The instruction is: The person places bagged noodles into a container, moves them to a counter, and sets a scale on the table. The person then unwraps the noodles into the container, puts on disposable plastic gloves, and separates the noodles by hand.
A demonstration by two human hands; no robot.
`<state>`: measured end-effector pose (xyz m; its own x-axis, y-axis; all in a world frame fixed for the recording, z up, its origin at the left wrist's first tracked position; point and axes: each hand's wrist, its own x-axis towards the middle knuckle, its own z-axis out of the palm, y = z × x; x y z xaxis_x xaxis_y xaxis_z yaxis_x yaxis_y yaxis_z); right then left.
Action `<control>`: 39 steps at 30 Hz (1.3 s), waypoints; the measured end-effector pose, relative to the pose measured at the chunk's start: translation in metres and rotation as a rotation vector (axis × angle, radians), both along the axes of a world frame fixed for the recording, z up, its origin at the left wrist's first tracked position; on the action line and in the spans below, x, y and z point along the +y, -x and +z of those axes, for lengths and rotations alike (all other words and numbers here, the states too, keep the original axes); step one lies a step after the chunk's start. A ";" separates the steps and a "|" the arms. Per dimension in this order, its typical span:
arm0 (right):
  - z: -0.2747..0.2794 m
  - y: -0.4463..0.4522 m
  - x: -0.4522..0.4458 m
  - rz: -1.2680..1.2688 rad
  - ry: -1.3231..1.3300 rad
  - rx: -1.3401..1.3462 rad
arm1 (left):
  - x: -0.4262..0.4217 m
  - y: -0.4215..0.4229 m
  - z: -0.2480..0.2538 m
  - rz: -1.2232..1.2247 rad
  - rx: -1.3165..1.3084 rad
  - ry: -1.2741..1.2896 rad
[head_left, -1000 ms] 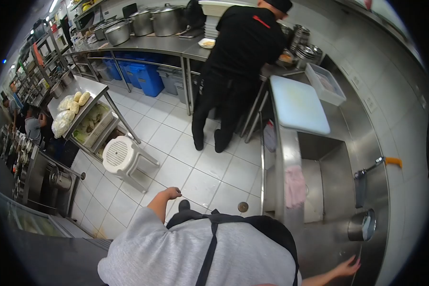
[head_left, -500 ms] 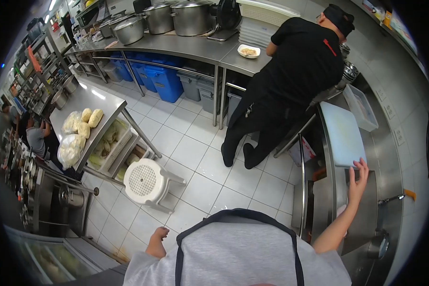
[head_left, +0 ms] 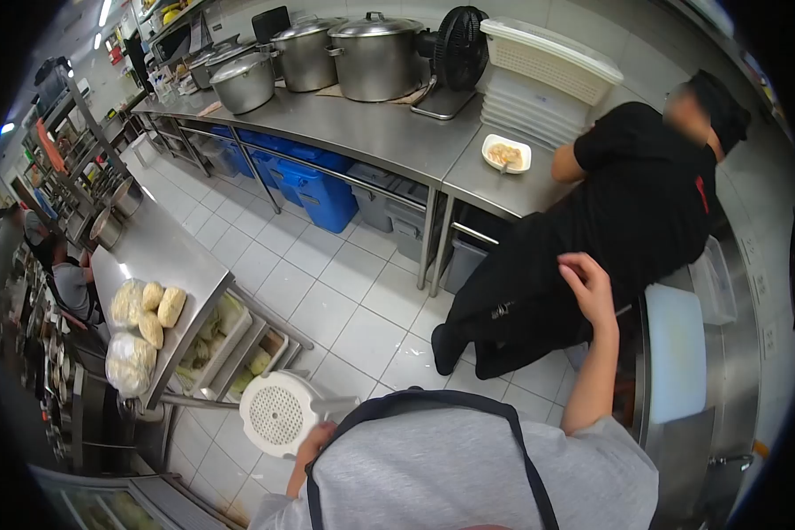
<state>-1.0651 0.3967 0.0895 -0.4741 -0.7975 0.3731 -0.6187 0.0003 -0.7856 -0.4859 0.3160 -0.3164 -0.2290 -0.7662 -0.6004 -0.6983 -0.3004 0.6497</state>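
Observation:
My right hand (head_left: 589, 287) is raised at chest height, its fingers loosely curved and apart, with nothing in them. In the picture it overlaps the black clothing of a person (head_left: 605, 216) who leans over the counter. Low on my left side, my left hand (head_left: 321, 435) overlaps the edge of a white plastic stool (head_left: 278, 412); its fingers are mostly hidden, and I cannot tell whether it touches the stool. A pale blue cutting board (head_left: 676, 353) lies on the steel counter to my right. A white bowl of food (head_left: 507, 154) with a utensil stands near the person's arm.
Wrapped pale bundles (head_left: 132, 362) lie on a steel table (head_left: 172, 256) at left, above crates of greens (head_left: 212, 340). Large lidded pots (head_left: 375, 57), a black fan (head_left: 462, 49) and stacked white containers (head_left: 548, 66) line the back counter. Blue bins (head_left: 318, 190) stand beneath.
My right hand has left the cutting board's near edge and risen leftward across the view. My left hand now appears beside the stool. The view has shifted, with the back counter and person lower.

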 end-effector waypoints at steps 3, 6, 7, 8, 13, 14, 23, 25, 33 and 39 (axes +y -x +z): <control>0.025 0.007 -0.092 0.163 0.013 0.173 | -0.073 0.022 0.051 0.189 0.107 0.169; 0.063 0.015 -0.168 0.231 0.133 0.316 | -0.112 0.054 0.089 0.347 0.069 0.107; 0.071 0.021 -0.192 0.246 0.212 0.368 | -0.123 0.046 0.070 0.257 0.126 0.130; 0.078 0.028 -0.214 0.220 0.218 0.372 | -0.138 0.014 -0.039 0.321 0.136 -0.078; 0.107 0.067 -0.286 0.060 0.306 0.487 | -0.196 0.014 -0.060 -0.224 -0.173 -0.121; 0.112 0.082 -0.299 0.023 0.308 0.499 | -0.224 0.023 -0.060 -0.245 -0.181 -0.126; 0.130 0.234 -0.398 -0.745 -0.048 0.900 | -0.494 0.125 -0.029 -0.394 -0.131 0.037; 0.136 0.266 -0.408 -0.810 -0.097 0.918 | -0.549 0.163 -0.011 -0.392 -0.065 0.125; 0.131 0.349 -0.444 -0.975 -0.267 1.034 | -0.603 0.328 0.088 -0.499 0.217 0.112; 0.123 0.367 -0.442 -0.874 0.112 1.214 | -0.586 0.451 0.314 -0.834 0.428 -0.091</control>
